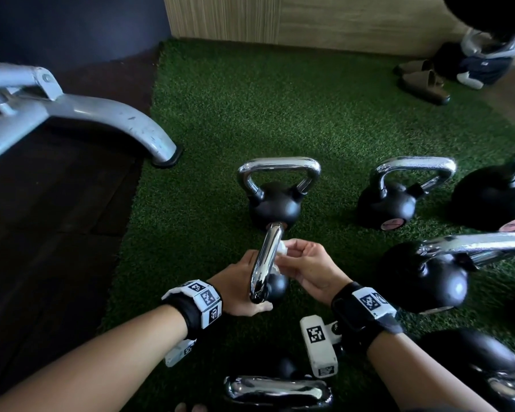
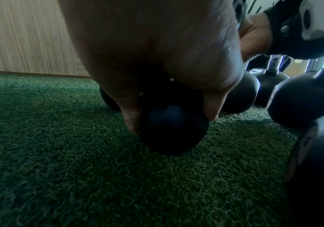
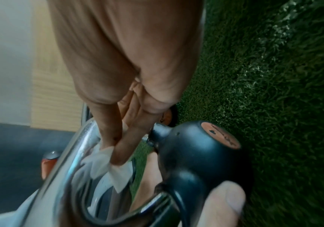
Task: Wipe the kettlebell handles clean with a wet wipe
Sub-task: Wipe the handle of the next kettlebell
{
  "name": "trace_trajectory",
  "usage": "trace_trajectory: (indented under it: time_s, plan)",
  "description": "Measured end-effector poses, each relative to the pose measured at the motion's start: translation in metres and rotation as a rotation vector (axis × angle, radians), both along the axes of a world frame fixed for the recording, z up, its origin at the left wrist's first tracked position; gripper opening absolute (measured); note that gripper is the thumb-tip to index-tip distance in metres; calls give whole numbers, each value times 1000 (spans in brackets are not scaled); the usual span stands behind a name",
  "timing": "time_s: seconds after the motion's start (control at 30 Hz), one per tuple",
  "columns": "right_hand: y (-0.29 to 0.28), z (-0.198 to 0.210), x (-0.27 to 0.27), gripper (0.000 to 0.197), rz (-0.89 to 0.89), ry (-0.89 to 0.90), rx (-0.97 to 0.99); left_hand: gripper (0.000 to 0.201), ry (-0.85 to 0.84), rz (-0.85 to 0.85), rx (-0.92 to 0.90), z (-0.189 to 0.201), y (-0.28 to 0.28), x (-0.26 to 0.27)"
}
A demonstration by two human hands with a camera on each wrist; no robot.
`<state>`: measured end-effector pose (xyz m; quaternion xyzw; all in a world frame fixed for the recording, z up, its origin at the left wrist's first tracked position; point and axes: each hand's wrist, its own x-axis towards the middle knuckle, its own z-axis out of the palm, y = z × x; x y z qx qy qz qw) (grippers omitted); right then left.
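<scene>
Hands meet at about 6 o'clock of the head view, low centre on the green turf. Left hand cups the black ball of a small kettlebell, fingers curled round it, holding it tipped so its chrome handle points away toward 12 o'clock. Right hand pinches a bunched white wet wipe between thumb and fingers and presses it against the inner side of that handle, at 3 o'clock of the bar. Step in hand, as judged: wiping this handle, mid-stroke; how much of it is done cannot be told. Next move likely calls for drawing the wipe round the loop and down both legs, with the left hand turning the bell to expose the far side; the grip on the ball must stay firm, since chrome wetted by the wipe would be slippery. Outward: an upright kettlebell just beyond at 12 o'clock, another at 2 o'clock, more at 3 to 5 o'clock, one handle at 6 o'clock. Grey machine foot at 10 o'clock; sandals at 1 o'clock.
</scene>
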<state>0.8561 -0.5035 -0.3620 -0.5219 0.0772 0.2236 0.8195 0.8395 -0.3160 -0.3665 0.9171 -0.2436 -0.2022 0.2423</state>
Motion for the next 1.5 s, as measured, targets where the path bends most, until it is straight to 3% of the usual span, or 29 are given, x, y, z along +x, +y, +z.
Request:
trace_trajectory:
  time_s: [0.1,0.27,0.4,0.57,0.67,0.87,0.97,1.03,1.17,1.23,1.33,1.5]
  plan:
    - [1,2,-5,23,-45,-84,-119,64,-15,-52,57,2,-1,-1]
    - [0,6,8,31,-185,-293,-562,85,35,25,22,3,-3,-2]
    - [13,3,9,18,-314,-308,-843,95,113,123,10,0,-4,-3]
    - [20,7,9,12,-355,-250,-909,96,130,128,9,-7,-4,0]
    - [22,2,9,14,-329,-292,-985,107,115,119,-6,-13,-1,-1]
    - [19,8,14,19,-132,-336,-1167,93,51,67,55,-2,-5,0]
    - [5,19,22,11,31,-350,-1185,98,9,61,67,-8,-2,-3]
    - [-4,23,22,16,38,-462,-1186,109,19,94,109,-6,-1,-5]
    - [-13,30,31,30,-2,-855,-1141,127,-50,5,182,-1,7,-2]
    - [-16,32,37,42,115,-1002,-1099,122,-72,24,143,-3,12,-7]
    - [-18,35,41,40,282,-1154,-1044,104,-86,50,96,-8,15,-14]
    - [-29,49,30,33,305,-1088,-1157,72,-140,23,23,-3,20,-16]
